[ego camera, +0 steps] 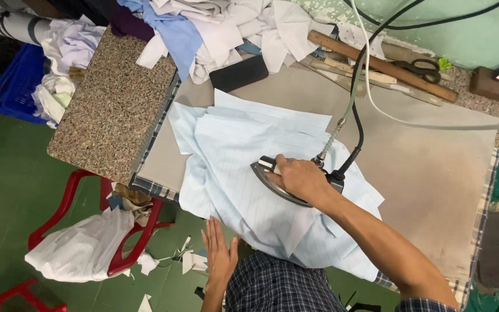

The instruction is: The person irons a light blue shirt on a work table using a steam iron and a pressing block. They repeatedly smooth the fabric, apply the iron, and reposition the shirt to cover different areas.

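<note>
Right hand (299,178) wrapped tight around handle of grey metal steam iron (277,184), centre frame, on pale blue striped cloth (235,167). Left hand (219,254), fingers spread flat, touches cloth's lower edge.

padded ironing table (434,173), pale blue striped cloth (232,167), scissors (425,69)

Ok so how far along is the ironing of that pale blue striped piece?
Done: the fabric around the iron looks flat. In hand: the right hand has its grip on the iron mid-cloth, while the left hand lies flat at the near edge of the pale blue striped fabric. Left: folds at the far end, plus the heap of cloth pieces behind.
</note>
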